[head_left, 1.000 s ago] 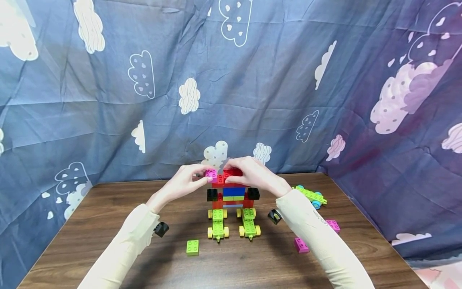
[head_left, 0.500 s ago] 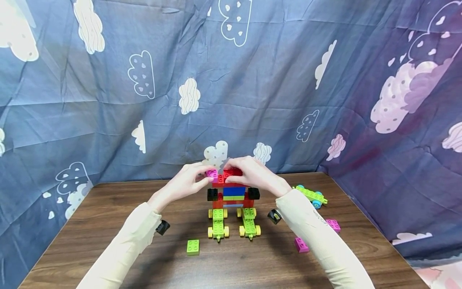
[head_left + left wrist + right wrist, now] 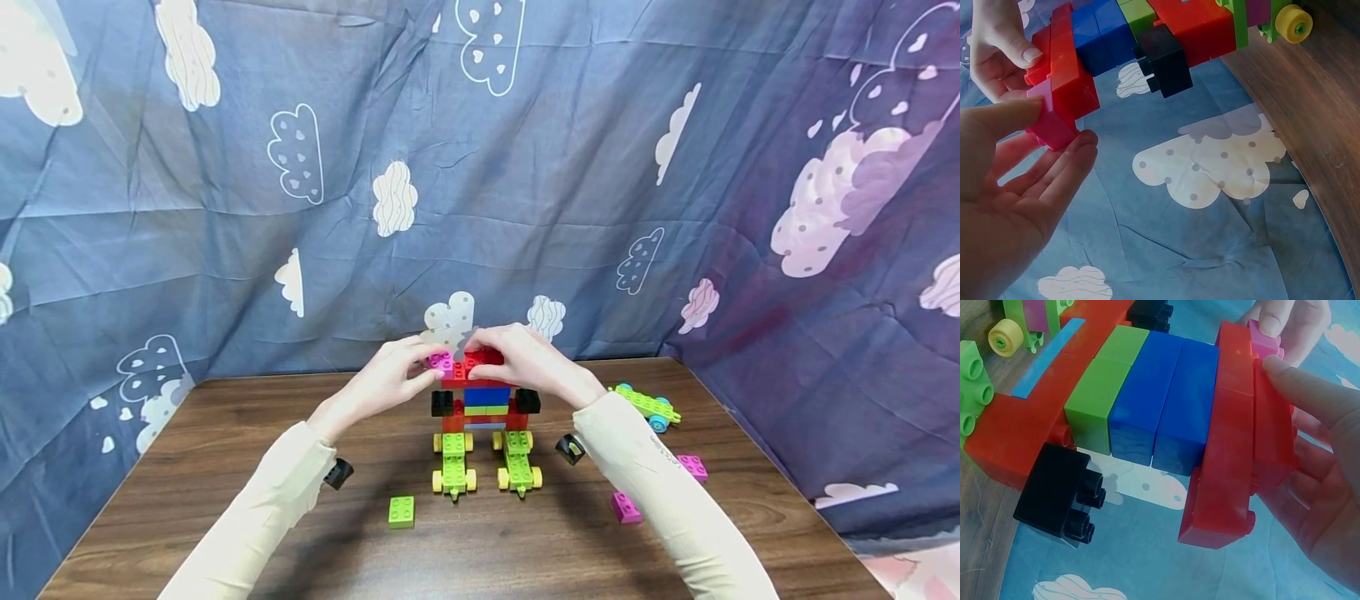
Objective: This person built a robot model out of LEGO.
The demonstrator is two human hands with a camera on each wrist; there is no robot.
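A block tower (image 3: 480, 400) stands mid-table on two green wheeled bases. The left hand (image 3: 390, 379) pinches a pink brick (image 3: 439, 361) at the tower's top left corner. The right hand (image 3: 525, 360) curls around the red top brick (image 3: 483, 358) beside it.

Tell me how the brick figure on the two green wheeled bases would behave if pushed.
The brick figure would likely roll, since both green wheeled bases carry yellow wheels. It looks top-heavy, a wide red top over narrow legs, so it may tip. The left hand and right hand steady it at the top.
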